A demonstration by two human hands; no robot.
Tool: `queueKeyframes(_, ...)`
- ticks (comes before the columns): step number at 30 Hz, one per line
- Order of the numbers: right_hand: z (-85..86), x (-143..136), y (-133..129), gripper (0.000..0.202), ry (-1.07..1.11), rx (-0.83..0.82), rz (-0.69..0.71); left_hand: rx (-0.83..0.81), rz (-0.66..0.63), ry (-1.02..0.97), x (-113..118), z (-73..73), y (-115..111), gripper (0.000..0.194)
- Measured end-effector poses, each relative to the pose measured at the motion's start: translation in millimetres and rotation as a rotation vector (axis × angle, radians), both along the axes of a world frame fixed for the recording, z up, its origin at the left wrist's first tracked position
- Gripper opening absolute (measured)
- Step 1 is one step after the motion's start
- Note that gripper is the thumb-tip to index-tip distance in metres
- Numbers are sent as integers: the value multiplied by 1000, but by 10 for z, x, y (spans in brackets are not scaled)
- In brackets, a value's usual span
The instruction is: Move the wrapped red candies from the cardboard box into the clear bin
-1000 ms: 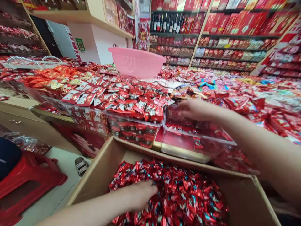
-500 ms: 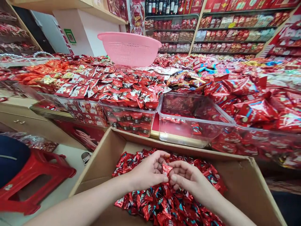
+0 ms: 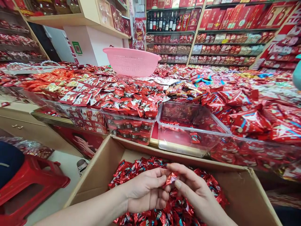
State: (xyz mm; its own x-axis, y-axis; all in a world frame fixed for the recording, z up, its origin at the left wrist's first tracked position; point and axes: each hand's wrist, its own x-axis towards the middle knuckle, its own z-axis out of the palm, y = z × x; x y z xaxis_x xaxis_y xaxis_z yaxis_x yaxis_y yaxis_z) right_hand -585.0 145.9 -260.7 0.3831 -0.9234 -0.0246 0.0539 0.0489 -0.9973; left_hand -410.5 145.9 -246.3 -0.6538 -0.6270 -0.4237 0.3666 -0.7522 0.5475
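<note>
Over an open cardboard box (image 3: pixel 244 185), my two hands meet around one small red wrapped candy (image 3: pixel 171 178). My left hand (image 3: pixel 147 190) pinches its left side between thumb and forefinger, with the other fingers curled below. From the right, the thumb and fingers of my right hand (image 3: pixel 191 186) close on the candy's other side. Below them, loose red candies (image 3: pixel 136 169) with dark and turquoise marks fill the box bottom. Part of that pile is hidden by my hands and forearms.
Behind the box stands a clear plastic bin (image 3: pixel 181 141) with a few candies inside. Beside it, another bin (image 3: pixel 129 128) is heaped with red packets. A pink basket (image 3: pixel 131 62) rests on the candy display. A red stool (image 3: pixel 35 182) is at the left.
My left hand has turned so its curled fingers and palm show more. The candy has tilted between my fingers. The view has tipped slightly upward, showing more of the shelves.
</note>
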Motion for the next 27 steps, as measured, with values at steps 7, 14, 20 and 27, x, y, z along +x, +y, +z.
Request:
queueKeyframes(7, 48, 38, -27, 24, 47, 50, 34, -329, 130, -308, -43, -103, -15, 38)
queueKeyframes(14, -25, 21, -9, 24, 220, -188, -44, -441, 113, -465, -50, -153, -12, 26)
queueKeyframes(20, 974, -223, -271, 21, 446, -799, -342, -775, -307, -895, 164, -159, -20, 34)
queueKeyframes(27, 1400, 119, -1637, 22, 1116, -533, 41, -1094, -898, -1362, 288, -701, -2, 32)
